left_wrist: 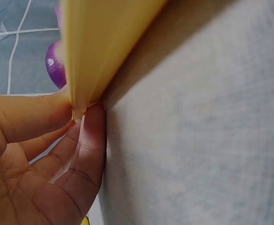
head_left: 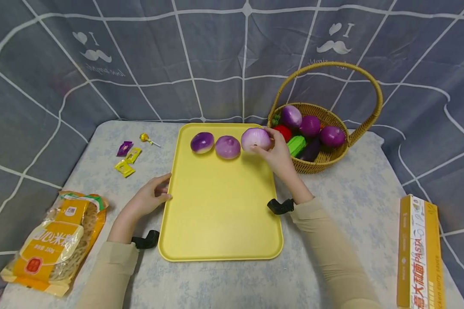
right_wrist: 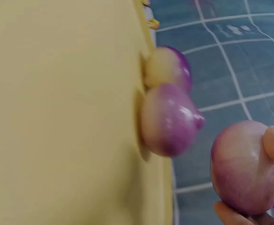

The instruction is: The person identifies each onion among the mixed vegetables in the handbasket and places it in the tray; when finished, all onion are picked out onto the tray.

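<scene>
My right hand (head_left: pixel 274 151) holds a pale purple onion (head_left: pixel 253 139) over the far right corner of the yellow tray (head_left: pixel 220 206). In the right wrist view that onion (right_wrist: pixel 242 164) sits between thumb and fingers, raised off the tray surface. Left of it on the tray lie a purple onion (head_left: pixel 227 147) with a small pointed tip and a dark purple onion (head_left: pixel 202 142) with a whitish lower part. My left hand (head_left: pixel 151 195) pinches the tray's left rim. In the left wrist view, its thumb is on the upper side and its fingers (left_wrist: pixel 92 140) are beneath the edge.
A wicker basket (head_left: pixel 317 168) with a tall handle stands at the back right, holding purple onions, an eggplant and other vegetables. At left lie a lollipop (head_left: pixel 145 137), several wrapped candies (head_left: pixel 124 168) and a pasta bag (head_left: pixel 54 244). A pasta box (head_left: pixel 420 253) lies at the right.
</scene>
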A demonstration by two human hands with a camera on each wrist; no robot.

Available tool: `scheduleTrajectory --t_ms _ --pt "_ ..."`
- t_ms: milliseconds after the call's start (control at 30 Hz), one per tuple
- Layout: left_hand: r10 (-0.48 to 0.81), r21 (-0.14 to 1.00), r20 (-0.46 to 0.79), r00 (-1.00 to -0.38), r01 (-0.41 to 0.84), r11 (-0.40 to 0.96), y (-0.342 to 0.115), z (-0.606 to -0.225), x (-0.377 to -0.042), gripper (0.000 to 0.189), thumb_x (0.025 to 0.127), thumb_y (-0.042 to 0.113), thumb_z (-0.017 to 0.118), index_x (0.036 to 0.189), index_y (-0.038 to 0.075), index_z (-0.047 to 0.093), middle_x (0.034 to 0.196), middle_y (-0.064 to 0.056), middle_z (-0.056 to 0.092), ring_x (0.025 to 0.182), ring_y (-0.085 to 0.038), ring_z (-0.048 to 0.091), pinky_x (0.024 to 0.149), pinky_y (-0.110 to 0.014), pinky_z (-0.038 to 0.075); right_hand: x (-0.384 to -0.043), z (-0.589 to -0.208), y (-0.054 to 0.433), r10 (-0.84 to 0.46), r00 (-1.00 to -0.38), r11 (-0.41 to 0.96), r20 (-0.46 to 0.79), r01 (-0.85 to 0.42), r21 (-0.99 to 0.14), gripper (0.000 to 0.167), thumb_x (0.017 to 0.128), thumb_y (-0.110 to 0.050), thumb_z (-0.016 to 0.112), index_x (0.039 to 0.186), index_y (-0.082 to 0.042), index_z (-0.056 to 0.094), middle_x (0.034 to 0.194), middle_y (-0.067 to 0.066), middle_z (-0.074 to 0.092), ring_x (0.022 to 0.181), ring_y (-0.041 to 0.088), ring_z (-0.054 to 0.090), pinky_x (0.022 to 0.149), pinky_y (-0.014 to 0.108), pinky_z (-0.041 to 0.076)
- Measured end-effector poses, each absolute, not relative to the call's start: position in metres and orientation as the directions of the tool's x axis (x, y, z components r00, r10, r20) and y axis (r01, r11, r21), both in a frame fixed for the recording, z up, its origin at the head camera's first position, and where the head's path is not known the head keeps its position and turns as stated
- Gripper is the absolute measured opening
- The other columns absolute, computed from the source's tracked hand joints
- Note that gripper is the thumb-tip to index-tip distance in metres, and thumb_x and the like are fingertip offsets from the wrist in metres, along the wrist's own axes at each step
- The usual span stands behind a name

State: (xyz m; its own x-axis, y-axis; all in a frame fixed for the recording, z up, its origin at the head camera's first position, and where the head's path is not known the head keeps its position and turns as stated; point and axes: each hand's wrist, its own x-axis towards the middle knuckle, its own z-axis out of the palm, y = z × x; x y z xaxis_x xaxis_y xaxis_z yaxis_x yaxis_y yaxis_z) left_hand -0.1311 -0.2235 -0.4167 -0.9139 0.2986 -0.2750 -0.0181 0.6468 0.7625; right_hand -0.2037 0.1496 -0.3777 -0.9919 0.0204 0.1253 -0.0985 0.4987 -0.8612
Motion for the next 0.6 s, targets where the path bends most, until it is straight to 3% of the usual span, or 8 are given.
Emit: scheduleTrajectory --t_ms 233,400,600 --pt "0.297 0.764 -0.283 -0.912 -0.026 0.645 -0.223 -0.417 -0.132 0.067 0.099 0.006 0.056 0.156 0.002 0.022 0.151 -0.028 0.031 0.12 -0.041 0.051 0.097 -0.052 0.046 -0.204 -0.392 0.133 -0.015 -0.989 0.617 0.145 -0.123 -0.777 0.075 0.086 -0.025 0.078 0.145 0.003 0.039 0.137 0.025 0.044 0.126 0.038 0.048 0.112 0.048 0.039" --pt "0.3 0.765 -0.278 -0.912 -0.021 0.644 -0.223 -0.415 -0.132 0.066 0.099 0.007 0.056 0.156 0.002 0.022 0.15 -0.028 0.032 0.12 -0.041 0.051 0.096 -0.05 0.046 -0.209 -0.401 0.129 -0.004 -0.994 0.618 0.105 -0.085 -0.781 0.073 0.09 -0.023 0.073 0.146 0.004 0.035 0.144 0.026 0.041 0.133 0.038 0.044 0.115 0.048 0.034" --pt "0.293 0.762 -0.276 -0.915 -0.023 0.647 -0.221 -0.415 -0.13 0.066 0.099 0.007 0.056 0.156 0.001 0.023 0.15 -0.028 0.033 0.119 -0.04 0.052 0.095 -0.049 0.047 -0.215 -0.413 0.125 -0.006 -1.0 0.603 0.016 -0.016 -0.798 0.071 0.091 -0.026 0.071 0.146 0.002 0.036 0.144 0.024 0.044 0.134 0.036 0.045 0.114 0.047 0.036"
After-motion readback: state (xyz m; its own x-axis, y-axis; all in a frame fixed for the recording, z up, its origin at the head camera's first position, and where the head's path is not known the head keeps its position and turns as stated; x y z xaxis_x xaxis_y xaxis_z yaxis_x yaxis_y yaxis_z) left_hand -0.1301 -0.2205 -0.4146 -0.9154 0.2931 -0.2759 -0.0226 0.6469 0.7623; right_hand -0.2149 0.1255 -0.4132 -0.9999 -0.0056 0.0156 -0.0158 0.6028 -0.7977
